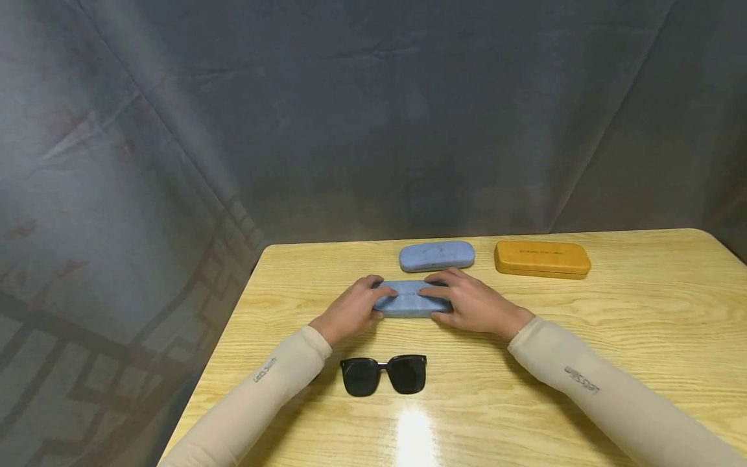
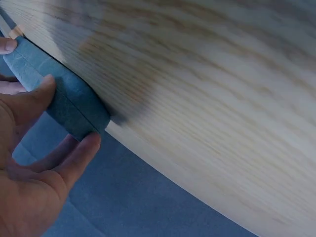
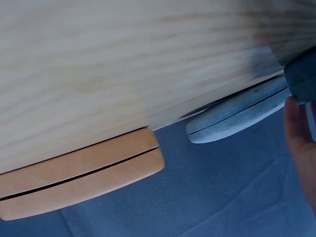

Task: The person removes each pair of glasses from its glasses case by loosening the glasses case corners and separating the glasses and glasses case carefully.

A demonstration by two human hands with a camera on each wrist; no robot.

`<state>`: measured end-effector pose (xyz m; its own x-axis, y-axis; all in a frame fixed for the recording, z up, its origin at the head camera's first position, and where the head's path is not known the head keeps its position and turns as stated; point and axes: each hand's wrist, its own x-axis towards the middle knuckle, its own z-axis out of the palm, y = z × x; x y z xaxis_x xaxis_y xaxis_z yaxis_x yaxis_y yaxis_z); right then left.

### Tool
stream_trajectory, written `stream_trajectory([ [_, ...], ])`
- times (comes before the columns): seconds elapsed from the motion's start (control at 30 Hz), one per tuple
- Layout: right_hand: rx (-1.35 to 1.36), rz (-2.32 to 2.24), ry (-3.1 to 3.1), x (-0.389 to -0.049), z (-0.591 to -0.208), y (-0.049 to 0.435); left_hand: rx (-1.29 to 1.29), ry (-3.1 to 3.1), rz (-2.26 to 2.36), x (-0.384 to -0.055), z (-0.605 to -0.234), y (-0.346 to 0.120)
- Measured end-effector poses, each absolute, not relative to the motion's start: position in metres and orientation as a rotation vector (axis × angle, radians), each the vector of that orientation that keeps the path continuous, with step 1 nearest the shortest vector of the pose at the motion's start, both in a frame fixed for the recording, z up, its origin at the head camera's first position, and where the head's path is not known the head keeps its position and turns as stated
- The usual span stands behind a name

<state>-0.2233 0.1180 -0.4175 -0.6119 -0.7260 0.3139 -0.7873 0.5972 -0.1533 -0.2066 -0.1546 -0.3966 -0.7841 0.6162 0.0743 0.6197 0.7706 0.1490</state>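
Both hands are on a closed blue glasses case (image 1: 408,308) in the middle of the table. My left hand (image 1: 355,307) grips its left end, thumb on the near side and fingers over the top and far edge. At the right end, my right hand (image 1: 480,303) holds the case in much the same way. The left wrist view shows fingers and thumb round the end of the case (image 2: 74,103). Only part of the right hand (image 3: 301,140) appears in the right wrist view. Black sunglasses (image 1: 406,374) lie nearer, lenses toward me.
Behind the held case lies a periwinkle-blue glasses case (image 1: 438,255), with an orange-yellow glasses case (image 1: 543,258) to its right. The wood-grain table (image 1: 642,311) ends at a dark grey cloth (image 1: 408,130) behind.
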Motion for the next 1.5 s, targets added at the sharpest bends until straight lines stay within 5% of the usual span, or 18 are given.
stream_trajectory([
  [1.5, 1.241, 0.452, -2.674, -0.246, -0.417, 0.051, -0.793, -2.99, -0.246, -0.217, -0.399, -0.196],
])
